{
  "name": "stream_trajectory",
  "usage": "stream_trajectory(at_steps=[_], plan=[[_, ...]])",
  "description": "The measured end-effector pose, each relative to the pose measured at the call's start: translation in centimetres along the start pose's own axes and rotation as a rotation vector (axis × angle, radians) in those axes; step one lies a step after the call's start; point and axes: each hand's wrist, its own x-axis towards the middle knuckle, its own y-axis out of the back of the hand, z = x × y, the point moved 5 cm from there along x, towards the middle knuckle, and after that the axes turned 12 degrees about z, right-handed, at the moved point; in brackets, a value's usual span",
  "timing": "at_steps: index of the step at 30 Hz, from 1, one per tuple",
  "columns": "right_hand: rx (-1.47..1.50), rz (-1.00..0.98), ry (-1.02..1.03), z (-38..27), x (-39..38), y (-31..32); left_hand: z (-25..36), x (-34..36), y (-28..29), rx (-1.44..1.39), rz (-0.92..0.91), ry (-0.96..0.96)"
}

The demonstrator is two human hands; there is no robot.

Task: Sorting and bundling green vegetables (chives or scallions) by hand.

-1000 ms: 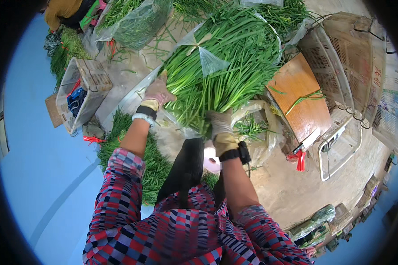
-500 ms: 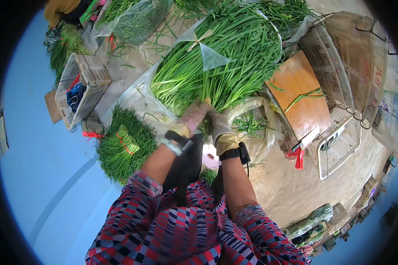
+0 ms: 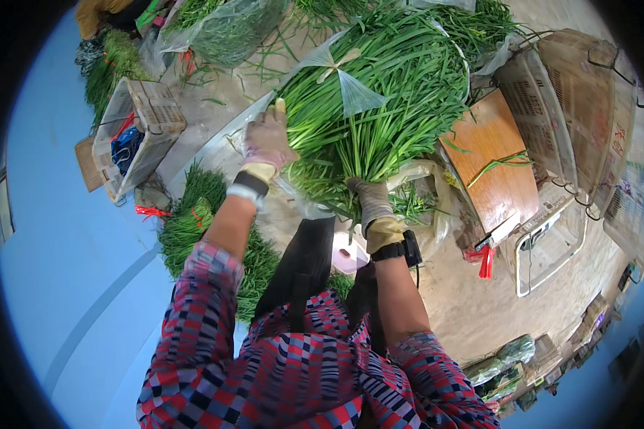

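Note:
A big heap of garlic chives (image 3: 401, 79) lies in front of me on a clear plastic sheet (image 3: 361, 96), part of which is knotted over the leaves. My left hand (image 3: 268, 139), gloved, is at the heap's left side with its fingers stretched out beside the pale stem ends. Lower down, my gloved right hand (image 3: 368, 196) is closed round the stems of a bunch of chives (image 3: 372, 154) at the near edge. Its fingertips are partly hidden by the leaves. A tied bundle of chives (image 3: 202, 214) rests among more greens at the left, near my left forearm.
To the right are a wooden board (image 3: 490, 164), a white plastic frame (image 3: 551, 247) and stacked crates (image 3: 572, 93). A plastic bag with trimmings (image 3: 436, 193) lies beside my right hand. At the left stands a crate (image 3: 157, 118); part of another person (image 3: 93, 14) shows beyond it.
My hands were together at the stems. The left one has moved away, up and to the left, and opened; the right one stays on the stems, a little lower and further right.

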Motion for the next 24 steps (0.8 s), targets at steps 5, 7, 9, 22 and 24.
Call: stream_trajectory(at_steps=[5,7,9,22,24], plan=[[-0.063,0.043,0.003,0.1,1.1,0.3,-0.9,3.1,-1.8,-0.060,-0.263,-0.003],[-0.170,0.078,0.103,1.5,3.5,1.8,-1.1,4.9,-3.0,-0.215,-0.187,-0.054],[-0.153,0.063,0.097,0.6,2.3,1.2,-2.7,5.2,-3.6,-0.416,-0.121,-0.073],[-0.089,-0.215,0.190,-6.4,-5.4,8.7,3.9,-4.7,6.1,-0.588,0.213,0.063],[0.020,-0.151,0.028,-6.4,-6.2,10.3,8.7,-9.7,4.6,-1.307,-0.328,0.099]])
